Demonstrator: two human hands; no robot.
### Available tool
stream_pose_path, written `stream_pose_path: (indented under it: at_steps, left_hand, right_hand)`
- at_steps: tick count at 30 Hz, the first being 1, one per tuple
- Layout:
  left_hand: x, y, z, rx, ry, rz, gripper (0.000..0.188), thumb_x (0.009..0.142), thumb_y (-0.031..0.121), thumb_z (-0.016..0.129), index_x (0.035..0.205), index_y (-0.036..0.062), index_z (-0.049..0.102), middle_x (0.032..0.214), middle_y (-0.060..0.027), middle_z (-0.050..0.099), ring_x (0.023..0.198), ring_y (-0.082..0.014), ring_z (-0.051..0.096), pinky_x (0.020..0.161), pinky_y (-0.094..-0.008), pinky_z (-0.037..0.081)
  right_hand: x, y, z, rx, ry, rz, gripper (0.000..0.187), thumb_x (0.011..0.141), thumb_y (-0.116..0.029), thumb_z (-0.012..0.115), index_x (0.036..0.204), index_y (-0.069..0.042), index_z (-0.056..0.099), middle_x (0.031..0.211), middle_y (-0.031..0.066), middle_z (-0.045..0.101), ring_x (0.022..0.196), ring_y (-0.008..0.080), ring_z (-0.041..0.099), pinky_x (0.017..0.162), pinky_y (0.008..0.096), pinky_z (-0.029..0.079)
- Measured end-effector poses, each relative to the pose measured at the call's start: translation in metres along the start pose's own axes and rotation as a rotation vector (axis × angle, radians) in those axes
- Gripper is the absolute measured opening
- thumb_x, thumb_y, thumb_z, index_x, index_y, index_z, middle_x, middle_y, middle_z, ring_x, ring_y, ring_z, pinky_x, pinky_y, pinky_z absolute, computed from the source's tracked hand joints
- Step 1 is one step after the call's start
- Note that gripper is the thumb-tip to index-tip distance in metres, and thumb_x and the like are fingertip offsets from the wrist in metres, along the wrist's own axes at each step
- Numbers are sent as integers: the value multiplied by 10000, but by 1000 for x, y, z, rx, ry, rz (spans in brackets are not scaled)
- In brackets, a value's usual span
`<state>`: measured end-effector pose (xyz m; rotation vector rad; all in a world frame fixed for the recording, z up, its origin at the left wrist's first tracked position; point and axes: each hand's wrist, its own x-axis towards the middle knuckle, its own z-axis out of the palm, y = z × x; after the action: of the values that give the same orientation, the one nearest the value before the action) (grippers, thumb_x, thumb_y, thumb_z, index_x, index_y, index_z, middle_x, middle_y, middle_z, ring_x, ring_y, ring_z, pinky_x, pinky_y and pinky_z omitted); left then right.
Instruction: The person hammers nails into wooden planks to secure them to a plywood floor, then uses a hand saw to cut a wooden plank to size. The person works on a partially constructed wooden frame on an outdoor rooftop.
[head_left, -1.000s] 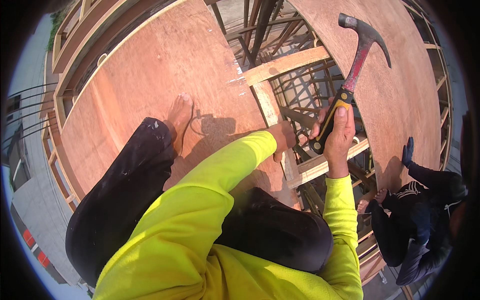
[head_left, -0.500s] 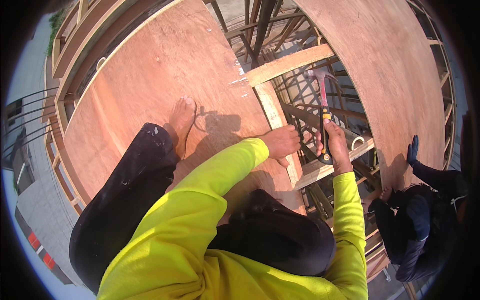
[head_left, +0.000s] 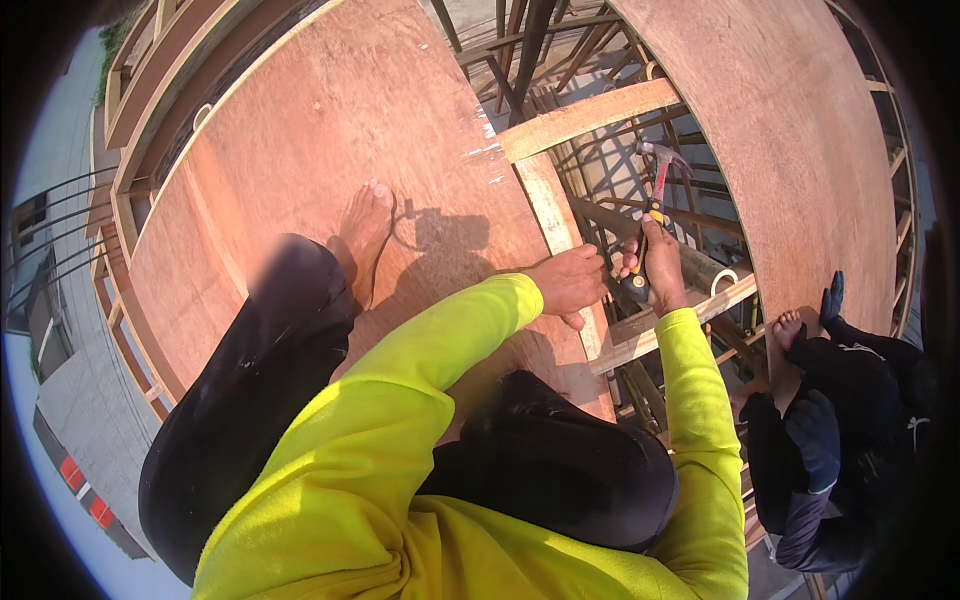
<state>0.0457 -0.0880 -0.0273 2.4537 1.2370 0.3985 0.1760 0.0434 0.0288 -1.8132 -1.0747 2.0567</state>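
In my right hand (head_left: 664, 268) is a claw hammer (head_left: 661, 178), gripped by its black and yellow handle. Its metal head points away from me, over the gap in the frame. My left hand (head_left: 566, 282) is closed, its fingers pinched together at the right edge of a reddish plywood sheet (head_left: 340, 110). Whatever those fingers hold, if anything, is too small to make out. A pale timber (head_left: 548, 205) runs along that edge beside the left hand. My bare foot (head_left: 366, 235) rests flat on the plywood.
Timber crosspieces (head_left: 590, 118) span an opening with poles and struts far below. Another plywood sheet (head_left: 770, 130) lies right of it. A co-worker in dark clothes (head_left: 830, 400) with blue gloves crouches at the right. Wooden rails (head_left: 165, 130) border the left side.
My right hand has tilted the hammer, its head swinging slightly right and its handle end shifting left toward my left hand. The co-worker's legs and arms have shifted.
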Motion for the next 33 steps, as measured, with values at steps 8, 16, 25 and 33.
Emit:
stream_pose_path:
  at_steps: [8,16,25,33]
  left_hand:
    - [0,7,-1,78,1,-46,608,662,631,791,936,98,691,938,-9,609,1001,-190,551,937,-352,382]
    - [7,11,-14,118,-271,-64,606,711,656,764,955,101,747,933,-27,687,984,-196,610,905,-366,380]
    - [34,-12,26,-185,-268,-475,485,940,527,550,935,107,792,947,-92,777,946,-256,723,934,-394,478]
    - [34,-5,32,-60,-45,-410,233,895,340,621,1004,162,724,968,-81,766,943,-312,720,927,-427,514]
  right_hand:
    - [1,-14,-24,-65,-208,64,298,1082,-335,537,935,-78,504,659,47,550,465,142,545,405,314,483]
    - [-34,-13,-6,-451,-365,30,311,1078,-357,554,1072,-47,531,656,16,528,454,118,538,396,297,472]
    - [-99,-27,35,-439,-258,-996,209,1014,-138,645,1134,4,549,800,58,640,644,113,619,634,295,514]
    - [-43,-5,-6,-1316,-355,-724,405,1026,-342,612,1193,18,529,888,328,681,858,542,653,741,579,537]
